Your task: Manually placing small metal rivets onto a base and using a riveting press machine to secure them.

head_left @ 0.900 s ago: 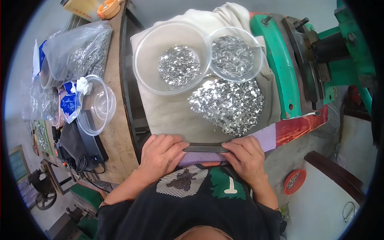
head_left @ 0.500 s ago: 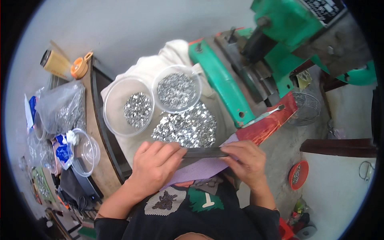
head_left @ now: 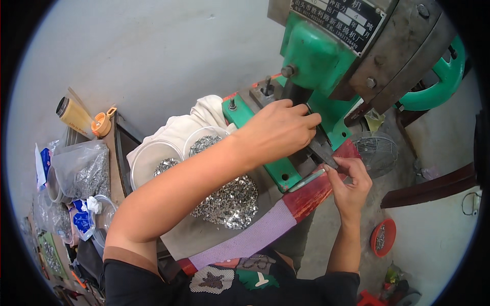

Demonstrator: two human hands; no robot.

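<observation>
A green bench press (head_left: 316, 56) stands ahead of me on the right. My left hand (head_left: 283, 127) reaches across to its bed, fingers curled down over a dark flat metal bar (head_left: 322, 152); its fingertips and thumb are hidden. The bar's near end is pinched between thumb and fingers of my right hand (head_left: 351, 187). Beside the press's green base (head_left: 278, 173), a slim brush-like tool with a pale handle (head_left: 307, 179) lies on a red and purple cloth strip (head_left: 268, 227). A pile of small shiny metal pieces (head_left: 232, 204) lies under my left forearm.
Two clear plastic tubs (head_left: 137, 166) of metal pieces stand left of the press, partly behind my forearm. A side table (head_left: 117, 176) holds a bulging plastic bag (head_left: 84, 166) and a yellow bottle (head_left: 76, 116). On the floor at right are a wire fan guard (head_left: 377, 153) and a red bowl (head_left: 383, 237).
Both hands have moved with the dark bar from in front of my body to the press bed, forward and right. The left forearm now crosses the tubs and the pile. The view has shifted.
</observation>
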